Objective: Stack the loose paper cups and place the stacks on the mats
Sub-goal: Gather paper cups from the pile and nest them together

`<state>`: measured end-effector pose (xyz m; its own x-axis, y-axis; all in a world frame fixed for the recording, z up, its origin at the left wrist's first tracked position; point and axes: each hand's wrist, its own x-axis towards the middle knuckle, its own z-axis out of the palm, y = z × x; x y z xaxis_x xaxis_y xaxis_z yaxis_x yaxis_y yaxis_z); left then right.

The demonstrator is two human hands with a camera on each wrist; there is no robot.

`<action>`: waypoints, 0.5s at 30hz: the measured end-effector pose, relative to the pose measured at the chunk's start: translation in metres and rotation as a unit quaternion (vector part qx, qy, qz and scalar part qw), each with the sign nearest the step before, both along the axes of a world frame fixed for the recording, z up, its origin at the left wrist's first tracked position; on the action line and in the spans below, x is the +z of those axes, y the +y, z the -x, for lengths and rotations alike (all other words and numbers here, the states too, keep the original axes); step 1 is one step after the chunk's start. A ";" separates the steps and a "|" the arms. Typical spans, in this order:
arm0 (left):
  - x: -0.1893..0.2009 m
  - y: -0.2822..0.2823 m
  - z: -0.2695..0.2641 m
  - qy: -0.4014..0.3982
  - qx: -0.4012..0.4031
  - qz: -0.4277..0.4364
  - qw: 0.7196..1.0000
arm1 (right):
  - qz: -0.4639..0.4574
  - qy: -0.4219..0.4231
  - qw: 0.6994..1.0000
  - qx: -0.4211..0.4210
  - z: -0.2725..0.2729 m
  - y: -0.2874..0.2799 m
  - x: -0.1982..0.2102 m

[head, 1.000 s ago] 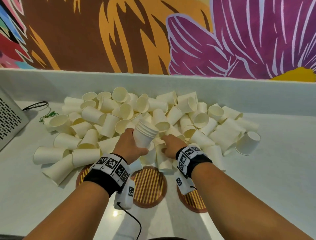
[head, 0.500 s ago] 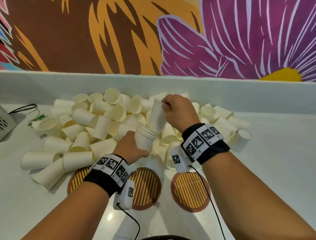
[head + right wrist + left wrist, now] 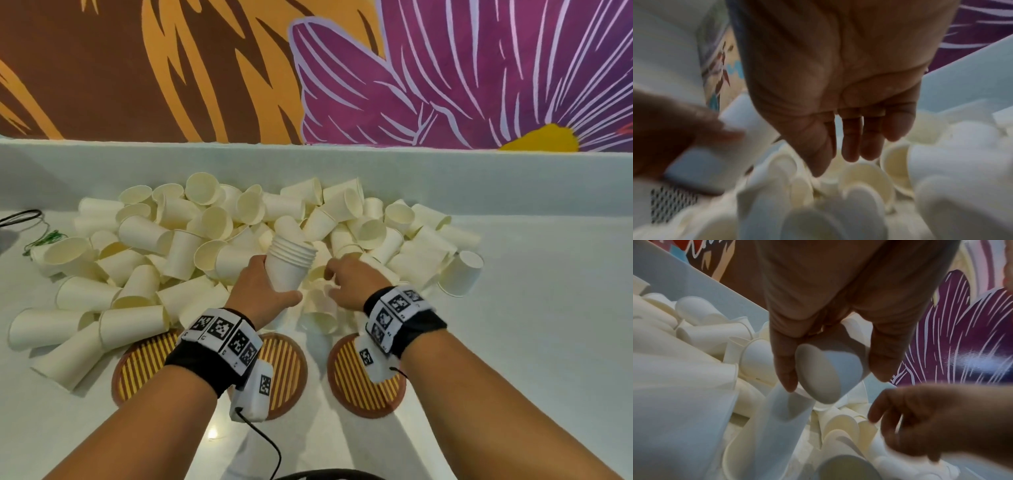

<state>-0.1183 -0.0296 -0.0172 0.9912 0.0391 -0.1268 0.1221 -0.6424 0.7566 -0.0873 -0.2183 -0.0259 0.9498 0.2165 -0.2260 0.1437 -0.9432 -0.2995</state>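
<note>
A nested stack of cream paper cups (image 3: 289,265) is gripped by my left hand (image 3: 270,287) and held tilted above the big heap of loose cups (image 3: 191,246). In the left wrist view my fingers (image 3: 783,366) and thumb wrap the stack's base (image 3: 824,373). My right hand (image 3: 337,274) hovers just right of the stack, low over the heap. In the right wrist view this hand (image 3: 855,146) shows straight fingers with nothing in them. Three round striped mats (image 3: 144,370), (image 3: 287,370), (image 3: 356,380) lie bare in front, partly under my wrists.
A white ledge (image 3: 342,164) and the painted wall close off the back. One cup stands upside down (image 3: 460,274) at the heap's right edge. A black cable (image 3: 24,219) and green wire (image 3: 44,238) lie at far left. Bare white counter (image 3: 548,325) extends right.
Half a second ago my right hand was pushing a cup into the top of the stack. That cup now sits nested, and the hand has dropped back over the heap.
</note>
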 end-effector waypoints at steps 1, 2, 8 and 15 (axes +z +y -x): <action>0.001 0.000 -0.001 -0.003 0.002 -0.002 1.000 | 0.030 0.026 0.999 0.010 0.005 0.003 -0.012; 0.001 0.000 -0.002 -0.004 0.004 -0.002 1.000 | 0.059 0.036 0.997 0.018 0.010 0.006 -0.023; 0.000 0.000 -0.001 0.001 0.009 -0.009 1.000 | 0.048 -0.056 0.997 0.016 0.015 0.013 -0.037; -0.001 -0.001 0.006 0.012 0.021 -0.025 0.999 | -0.059 -0.163 0.982 -0.081 -0.006 -0.014 0.010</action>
